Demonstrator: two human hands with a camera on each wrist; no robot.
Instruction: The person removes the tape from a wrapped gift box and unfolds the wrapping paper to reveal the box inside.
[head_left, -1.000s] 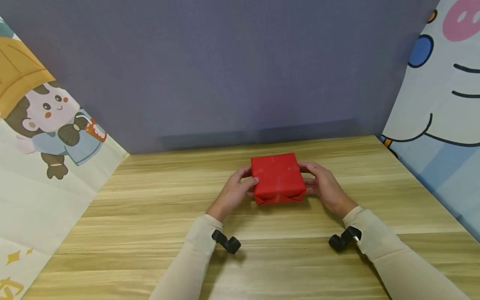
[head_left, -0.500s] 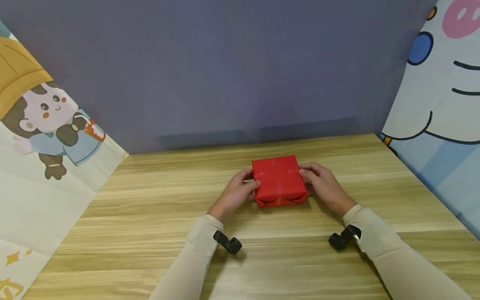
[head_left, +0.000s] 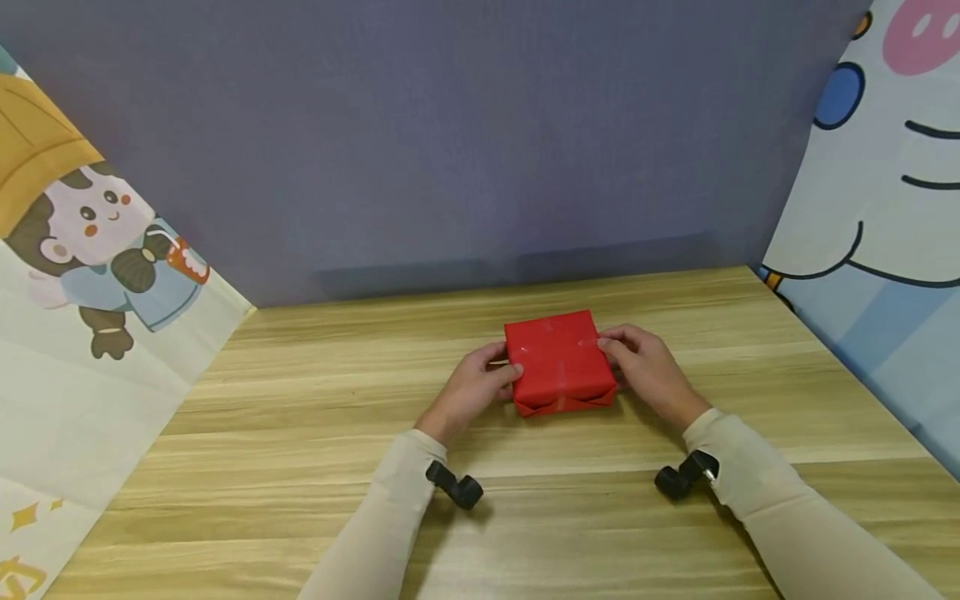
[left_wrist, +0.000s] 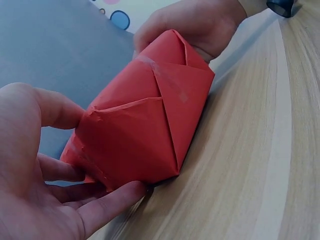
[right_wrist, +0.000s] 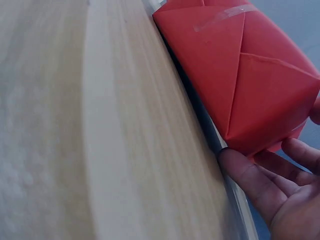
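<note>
A box wrapped in red paper (head_left: pixel 561 358), with strips of clear tape on its top, is between both hands on the far half of the table. My left hand (head_left: pixel 474 383) grips its left side, thumb at the top edge. On the other side my right hand (head_left: pixel 647 371) holds it, its thumb also at the upper edge. The left wrist view shows folded paper flaps on the red box (left_wrist: pixel 145 120) and the left fingers spread along its end. A dark line runs under the box (right_wrist: pixel 240 75) in the right wrist view; whether it fully touches the table I cannot tell.
A wood-grain table (head_left: pixel 300 483) extends around the hands. Behind it rises a grey-blue panel (head_left: pixel 450 150). Cartoon-printed sheets flank it, one at left (head_left: pixel 67 400) and another at right (head_left: pixel 862 242). Black camera mounts sit on the left cuff (head_left: pixel 456 487) and right cuff (head_left: pixel 686 475).
The red box has come slightly nearer and lower in the head view. My right thumb has moved onto its upper right edge; the left hand keeps its grip.
</note>
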